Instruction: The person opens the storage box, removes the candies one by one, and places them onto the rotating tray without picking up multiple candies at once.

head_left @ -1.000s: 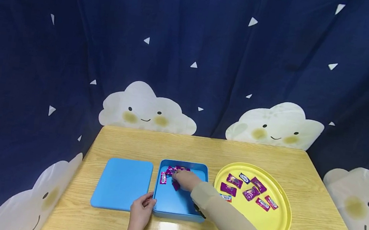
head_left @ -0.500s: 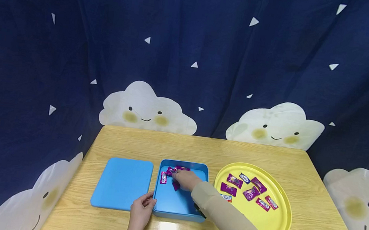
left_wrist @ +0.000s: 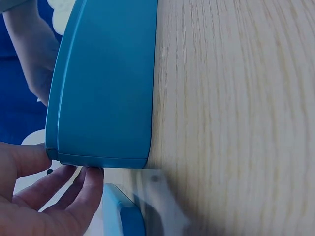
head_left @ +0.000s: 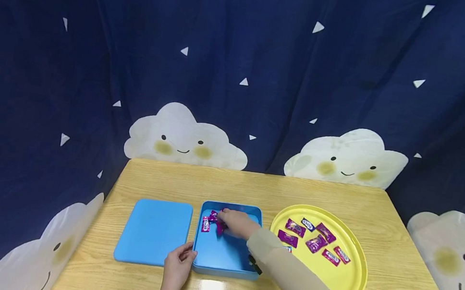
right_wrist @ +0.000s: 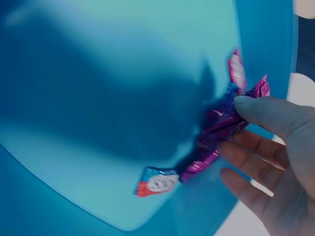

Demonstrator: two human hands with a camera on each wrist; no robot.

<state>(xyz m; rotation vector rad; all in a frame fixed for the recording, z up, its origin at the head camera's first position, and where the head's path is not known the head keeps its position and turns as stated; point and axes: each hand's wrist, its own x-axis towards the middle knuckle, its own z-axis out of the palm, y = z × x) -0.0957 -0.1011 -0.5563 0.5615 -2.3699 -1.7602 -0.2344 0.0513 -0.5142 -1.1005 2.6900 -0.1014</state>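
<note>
In the right wrist view, my right hand (right_wrist: pixel 285 142) pinches a purple-wrapped candy (right_wrist: pixel 224 125) between thumb and fingers, inside the blue box (head_left: pixel 225 258). Around it lie a pink-and-white candy (right_wrist: pixel 237 71), a magenta one (right_wrist: pixel 199 167) and a blue, white and red one (right_wrist: pixel 160 182). The head view places this hand (head_left: pixel 240 224) over the box's far half, hiding some of the candies. My left hand (head_left: pixel 178 261) holds the box's near left corner. In the left wrist view its thumb is at the rim and its fingertips (left_wrist: pixel 93 174) touch the side wall (left_wrist: pixel 106 88).
Left of the box, a flat blue lid (head_left: pixel 154 232) lies on the wooden table (head_left: pixel 158 179). A round yellow tray (head_left: pixel 320 281) on the right bears several wrapped candies, mostly purple and pink. My right forearm (head_left: pixel 294 278) crosses its near left edge. A dark blue curtain (head_left: pixel 246 35) hangs behind.
My right hand has shifted slightly within the box, and the purple candy at its fingers has moved a little toward the far side. The left hand, lid and tray stay in place.
</note>
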